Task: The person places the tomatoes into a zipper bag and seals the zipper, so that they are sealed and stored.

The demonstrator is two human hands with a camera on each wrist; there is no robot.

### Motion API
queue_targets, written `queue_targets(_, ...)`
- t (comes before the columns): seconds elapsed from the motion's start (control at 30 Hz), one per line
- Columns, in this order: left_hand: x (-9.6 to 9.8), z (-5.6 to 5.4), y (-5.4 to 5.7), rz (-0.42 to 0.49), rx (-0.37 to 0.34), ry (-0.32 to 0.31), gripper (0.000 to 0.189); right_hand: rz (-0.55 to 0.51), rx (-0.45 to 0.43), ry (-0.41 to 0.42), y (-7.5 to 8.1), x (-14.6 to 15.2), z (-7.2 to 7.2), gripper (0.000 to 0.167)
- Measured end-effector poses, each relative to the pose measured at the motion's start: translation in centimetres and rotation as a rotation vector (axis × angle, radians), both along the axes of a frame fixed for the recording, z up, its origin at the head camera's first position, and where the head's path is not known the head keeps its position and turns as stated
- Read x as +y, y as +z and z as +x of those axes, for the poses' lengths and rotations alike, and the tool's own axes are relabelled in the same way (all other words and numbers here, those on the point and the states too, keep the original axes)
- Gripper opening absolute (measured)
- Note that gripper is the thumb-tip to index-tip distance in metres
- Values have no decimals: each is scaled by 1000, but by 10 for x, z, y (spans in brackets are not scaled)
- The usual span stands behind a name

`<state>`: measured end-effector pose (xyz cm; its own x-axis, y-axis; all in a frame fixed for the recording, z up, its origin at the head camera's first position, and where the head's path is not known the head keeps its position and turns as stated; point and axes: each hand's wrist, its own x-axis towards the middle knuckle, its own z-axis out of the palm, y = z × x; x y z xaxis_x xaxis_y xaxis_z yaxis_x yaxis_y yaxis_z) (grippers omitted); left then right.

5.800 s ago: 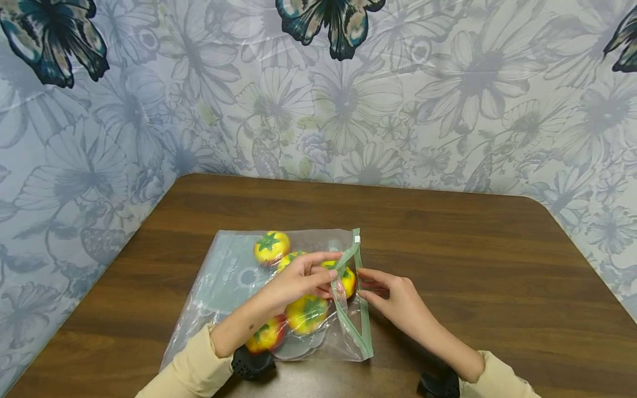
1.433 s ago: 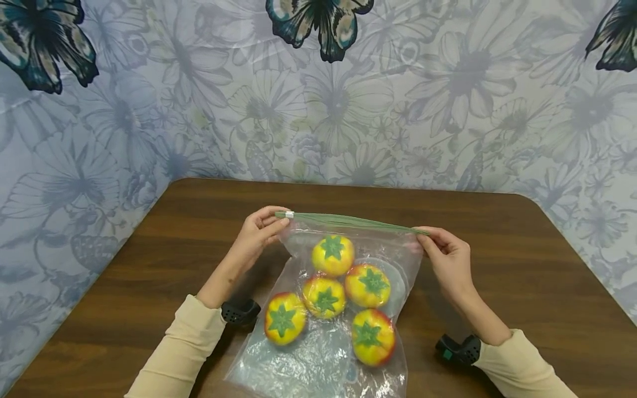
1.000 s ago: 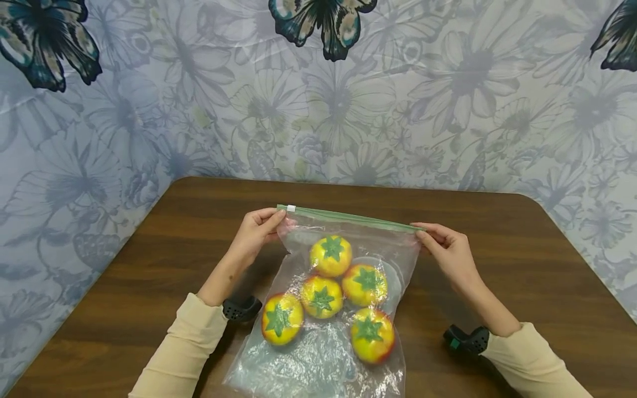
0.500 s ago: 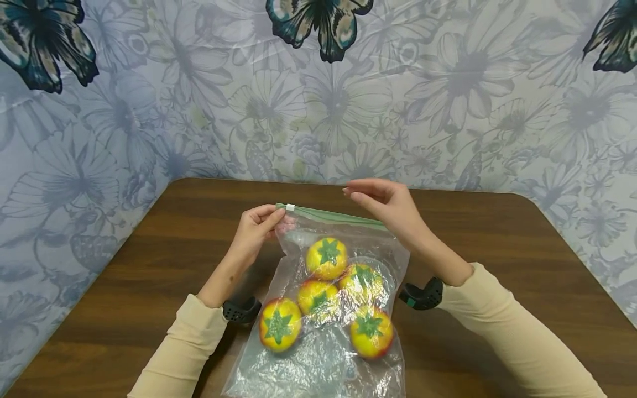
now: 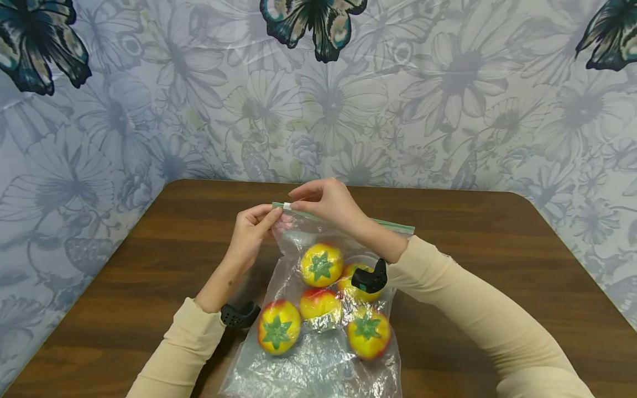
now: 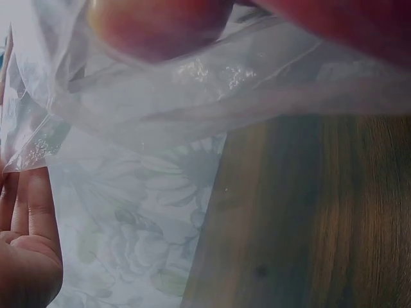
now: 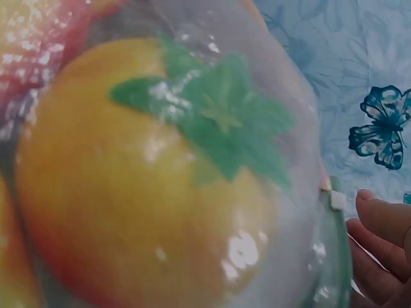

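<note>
A clear slider zip bag [image 5: 303, 365] with a green zip strip [image 5: 395, 226] hangs upright over the table, its top edge raised. Inside it show several yellow-and-red round fruits [image 5: 321, 265] with star-shaped green leaf tops, one of them large in the right wrist view. My left hand [image 5: 249, 235] pinches the bag's upper left corner, just beside the white slider [image 5: 286, 205]. Close against the slider's right side is the thumb of my right hand [image 5: 330, 205], fingers bent. The right wrist view has a small gap between that thumb and the slider [image 7: 338, 200].
A brown wooden table [image 5: 497, 265] lies under the bag, its far edge near a floral wall cloth [image 5: 423, 110] with butterfly prints. Black wrist cameras [image 5: 370, 276] are on both wrists; the right one overlaps a fruit in the head view.
The bag, earlier flat with its mouth at the right, is turned and lifted. My right hand has let go of the upper right corner and moved left along the strip to the slider.
</note>
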<state>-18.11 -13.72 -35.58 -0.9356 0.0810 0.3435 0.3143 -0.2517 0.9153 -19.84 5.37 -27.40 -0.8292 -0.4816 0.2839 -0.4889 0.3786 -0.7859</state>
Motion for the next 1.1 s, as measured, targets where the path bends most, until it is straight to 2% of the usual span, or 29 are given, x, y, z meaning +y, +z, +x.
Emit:
queue_targets(0.4, 1, 3, 4, 25, 21, -1, 18, 62, 50, -61, -9, -13, 4, 14)
queue_targets(0.67, 1, 5, 6, 12, 36, 1, 16, 25, 77, -98, -12, -13, 7, 11)
queue_targets(0.9, 1, 5, 8, -14, 40, 25, 18, 10, 57, -105, -13, -7, 6, 11)
queue_targets(1.1, 0, 6, 8, -1, 30, 37, 15, 2, 45, -111, -15, -1, 6, 10)
